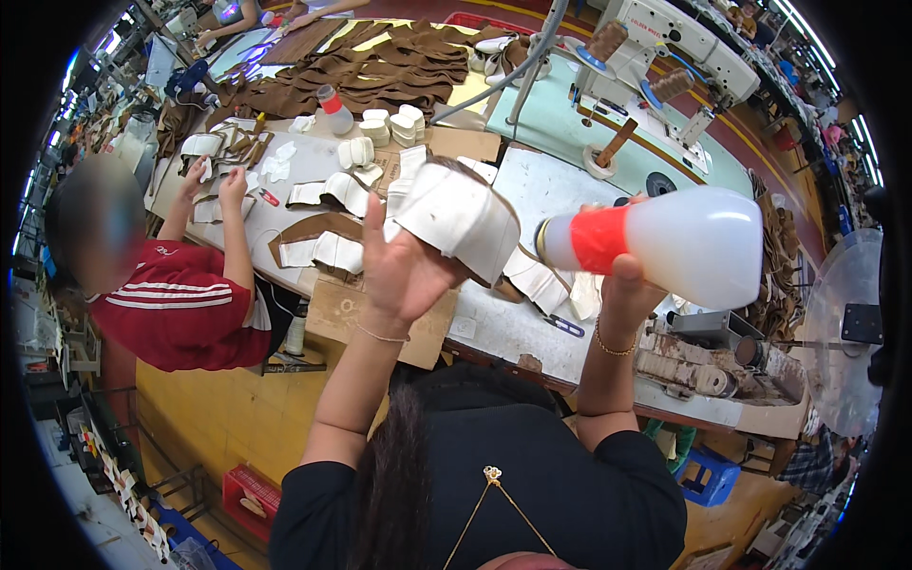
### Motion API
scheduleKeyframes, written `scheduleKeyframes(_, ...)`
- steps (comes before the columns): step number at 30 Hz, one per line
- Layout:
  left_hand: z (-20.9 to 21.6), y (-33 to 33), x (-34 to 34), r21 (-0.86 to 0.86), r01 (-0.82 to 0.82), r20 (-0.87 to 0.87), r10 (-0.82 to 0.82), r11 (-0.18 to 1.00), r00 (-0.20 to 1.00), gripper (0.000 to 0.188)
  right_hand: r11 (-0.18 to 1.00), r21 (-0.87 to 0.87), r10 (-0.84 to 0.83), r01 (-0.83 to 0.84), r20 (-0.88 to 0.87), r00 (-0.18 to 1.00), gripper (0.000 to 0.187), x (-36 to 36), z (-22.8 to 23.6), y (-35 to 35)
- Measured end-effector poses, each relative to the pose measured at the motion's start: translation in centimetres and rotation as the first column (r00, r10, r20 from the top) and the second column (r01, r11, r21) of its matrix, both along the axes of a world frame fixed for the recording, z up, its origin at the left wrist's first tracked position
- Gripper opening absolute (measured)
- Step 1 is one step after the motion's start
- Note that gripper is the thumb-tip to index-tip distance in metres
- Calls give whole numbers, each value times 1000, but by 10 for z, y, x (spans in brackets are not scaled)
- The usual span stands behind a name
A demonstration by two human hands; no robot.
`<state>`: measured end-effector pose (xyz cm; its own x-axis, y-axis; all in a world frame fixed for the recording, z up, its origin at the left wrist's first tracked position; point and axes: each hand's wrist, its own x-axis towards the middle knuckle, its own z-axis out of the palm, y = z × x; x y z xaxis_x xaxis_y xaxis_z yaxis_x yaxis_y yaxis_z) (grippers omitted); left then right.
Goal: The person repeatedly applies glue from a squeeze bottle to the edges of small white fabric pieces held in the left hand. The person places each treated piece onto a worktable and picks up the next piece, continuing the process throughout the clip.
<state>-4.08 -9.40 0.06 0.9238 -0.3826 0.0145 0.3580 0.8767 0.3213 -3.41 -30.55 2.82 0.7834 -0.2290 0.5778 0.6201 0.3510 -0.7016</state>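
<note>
My left hand [407, 274] holds up a curved white fabric piece with a brown edge [458, 217], its thumb pointing upward and its other fingers partly hidden by the piece. In my right hand [627, 294] is a translucent plastic bottle [708, 242] with a red band around it. The bottle is tipped sideways, its neck end toward the fabric piece, and a gap shows between the two. Pale contents show through its wall. Below them on the worktable [484, 328] lie similar white-and-brown pieces [537, 282] and a small purple-handled tool [564, 326].
At my left a co-worker in a red shirt [176, 304] handles small white pieces. Stacked white pads [375, 128], another red-banded bottle [334, 110] and brown strips [361, 71] lie farther back. A sewing machine [689, 47] with brown thread cones stands at the far right.
</note>
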Motion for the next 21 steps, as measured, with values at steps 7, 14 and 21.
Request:
scheduleKeyframes(7, 3, -11, -9, -79, 30, 2, -30, 996, 1000, 93, 833, -548, -18, 77, 113, 993, 52, -10, -27, 16)
scheduleKeyframes(14, 2, -10, -24, -123, 42, -24, -45, 992, 999, 90, 899, -406, -186, 162, -20, 982, 36, 12, -11, 15)
scheduleKeyframes(21, -11, -4, -26, -40, 13, -12, -14, 999, 1000, 91, 783, -551, -287, 288, 91, 954, 35, 18, -19, 11)
